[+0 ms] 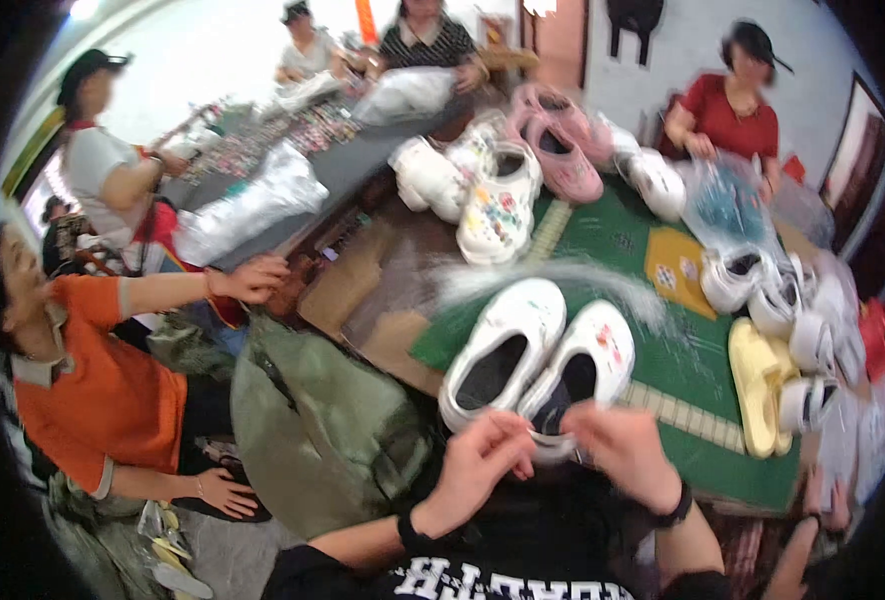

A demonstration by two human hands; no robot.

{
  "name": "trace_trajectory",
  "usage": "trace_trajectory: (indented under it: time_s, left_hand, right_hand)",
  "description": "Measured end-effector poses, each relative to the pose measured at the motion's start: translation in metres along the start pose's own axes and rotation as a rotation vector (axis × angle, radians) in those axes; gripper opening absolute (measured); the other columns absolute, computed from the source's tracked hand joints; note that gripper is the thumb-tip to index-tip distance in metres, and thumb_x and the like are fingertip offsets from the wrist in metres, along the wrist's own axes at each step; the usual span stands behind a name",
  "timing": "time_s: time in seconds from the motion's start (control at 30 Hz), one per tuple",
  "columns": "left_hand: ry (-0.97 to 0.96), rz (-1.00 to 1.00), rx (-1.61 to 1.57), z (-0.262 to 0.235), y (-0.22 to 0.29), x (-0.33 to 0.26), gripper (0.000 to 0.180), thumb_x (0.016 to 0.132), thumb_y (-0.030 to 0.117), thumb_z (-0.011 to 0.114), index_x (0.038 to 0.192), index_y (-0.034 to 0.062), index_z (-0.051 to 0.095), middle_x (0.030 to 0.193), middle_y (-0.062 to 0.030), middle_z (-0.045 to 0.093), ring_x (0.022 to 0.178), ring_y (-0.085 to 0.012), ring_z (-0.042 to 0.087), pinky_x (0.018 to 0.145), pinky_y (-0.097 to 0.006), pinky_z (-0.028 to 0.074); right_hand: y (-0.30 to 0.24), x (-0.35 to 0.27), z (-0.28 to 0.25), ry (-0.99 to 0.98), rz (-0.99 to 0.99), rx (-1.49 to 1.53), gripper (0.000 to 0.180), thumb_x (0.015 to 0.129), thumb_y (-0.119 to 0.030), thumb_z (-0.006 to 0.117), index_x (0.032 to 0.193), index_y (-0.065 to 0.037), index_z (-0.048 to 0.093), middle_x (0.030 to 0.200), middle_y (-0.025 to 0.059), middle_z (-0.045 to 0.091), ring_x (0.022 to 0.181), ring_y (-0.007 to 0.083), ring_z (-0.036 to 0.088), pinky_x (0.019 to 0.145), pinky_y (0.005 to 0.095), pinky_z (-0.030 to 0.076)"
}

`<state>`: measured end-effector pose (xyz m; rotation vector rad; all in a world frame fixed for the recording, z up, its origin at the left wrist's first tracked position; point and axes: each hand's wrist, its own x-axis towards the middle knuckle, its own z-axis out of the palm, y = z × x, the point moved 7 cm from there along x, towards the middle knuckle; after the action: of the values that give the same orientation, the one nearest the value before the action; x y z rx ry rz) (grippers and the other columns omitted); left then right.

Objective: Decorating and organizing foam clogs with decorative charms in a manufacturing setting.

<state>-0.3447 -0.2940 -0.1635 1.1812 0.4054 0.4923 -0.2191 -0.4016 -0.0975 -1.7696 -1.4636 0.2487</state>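
In front of me, a pair of white clogs with dark insoles lies on the green table, toes pointing away. The left clog point(516, 310) and the right clog point(603, 338) sit side by side; small coloured decorations show on the right one's toe. My left hand point(488, 458) is closed, fingertips pinched at the heel of the right clog. On that heel's other side, my right hand point(631, 452) is closed too, its thumb and fingers on the rim. The heel's white edge runs between both hands. Anything small inside the pinched fingers is hidden.
Farther off stand decorated white clogs point(500, 210) and pink clogs point(560, 150). Yellow slippers point(760, 385) and white sandals point(778, 300) line the right side. A clear bag point(728, 205) lies beyond. At left sits a person in orange point(113, 370); an olive sack point(313, 430) bulges beside me.
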Motion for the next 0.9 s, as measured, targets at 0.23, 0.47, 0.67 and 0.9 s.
trace_trajectory:
  time_s: [0.23, 0.47, 0.67, 0.9]
  left_hand:
    - [-0.154, -0.284, 0.067, -0.010, -0.047, -0.002, 0.023, 0.102, 0.015, 0.047, 0.107, -0.0049, 0.058, 0.092, -0.0150, 0.066, 0.073, -0.0188, 0.066, 0.064, -0.029, 0.055]
    - [-0.333, -0.332, -0.041, 0.012, -0.032, -0.002, 0.046, 0.102, 0.016, 0.043, 0.145, 0.0052, 0.032, 0.113, -0.0158, 0.062, 0.078, -0.0189, 0.066, 0.065, -0.028, 0.056]
    - [-0.258, -0.288, -0.093, 0.017, -0.042, 0.010, 0.039, 0.103, 0.015, 0.046, 0.140, 0.0031, 0.041, 0.114, -0.0126, 0.064, 0.075, -0.0159, 0.066, 0.065, -0.026, 0.057]
    - [-0.156, -0.216, -0.177, 0.006, -0.051, 0.023, 0.021, 0.099, 0.012, 0.053, 0.112, -0.0045, 0.055, 0.103, -0.0140, 0.067, 0.084, -0.0199, 0.070, 0.072, -0.027, 0.057]
  right_hand:
    - [0.027, 0.001, 0.014, -0.058, 0.108, -0.071, 0.010, 0.089, -0.014, 0.063, 0.095, -0.006, 0.064, 0.075, 0.0117, 0.065, 0.068, 0.0296, 0.066, 0.060, 0.0349, 0.050]
    - [0.034, 0.014, 0.004, -0.045, 0.250, 0.044, 0.009, 0.088, -0.006, 0.063, 0.093, 0.000, 0.067, 0.079, 0.0104, 0.069, 0.068, 0.0159, 0.068, 0.063, 0.0261, 0.050]
    - [0.024, 0.024, 0.005, -0.408, -0.037, -0.326, 0.012, 0.086, -0.020, 0.062, 0.091, -0.013, 0.070, 0.079, 0.0067, 0.063, 0.077, 0.0282, 0.065, 0.066, 0.0386, 0.050]
    - [0.033, 0.042, 0.018, -0.608, 0.002, -0.186, 0.020, 0.088, -0.024, 0.061, 0.099, -0.010, 0.070, 0.089, 0.0087, 0.069, 0.082, 0.0277, 0.066, 0.070, 0.0357, 0.051]
